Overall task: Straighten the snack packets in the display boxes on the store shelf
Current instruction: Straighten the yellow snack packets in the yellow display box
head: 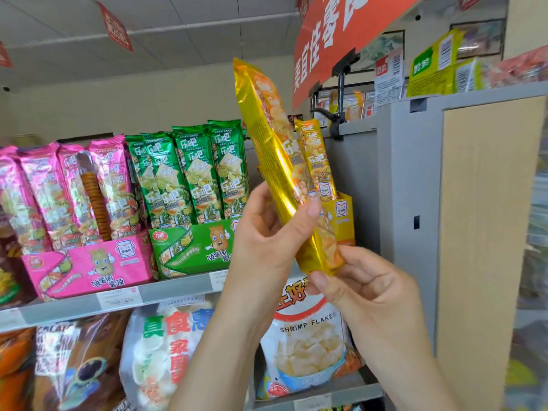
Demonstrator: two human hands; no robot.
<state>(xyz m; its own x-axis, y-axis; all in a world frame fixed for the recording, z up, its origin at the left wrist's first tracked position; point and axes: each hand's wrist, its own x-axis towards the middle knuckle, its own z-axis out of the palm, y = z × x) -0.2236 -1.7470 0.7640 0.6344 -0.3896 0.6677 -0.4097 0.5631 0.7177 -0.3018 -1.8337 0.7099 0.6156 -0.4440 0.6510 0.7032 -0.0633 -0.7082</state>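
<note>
Pink and green rows at center-left look tidy already, so I'd guess the yellow display box [344,215] right of center is what's left (one packet standing in it). Left hand [267,232] grips the long, crinkly gold foil packet [272,149] mid-frame, tilted; right hand [364,292] pinches its bottom seal.

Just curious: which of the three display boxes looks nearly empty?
The yellow display box at the right: one packet stands in it, while the pink and green boxes are full.

Packets [275,161] gold — boxes [86,265] pink, green, yellow.
</note>
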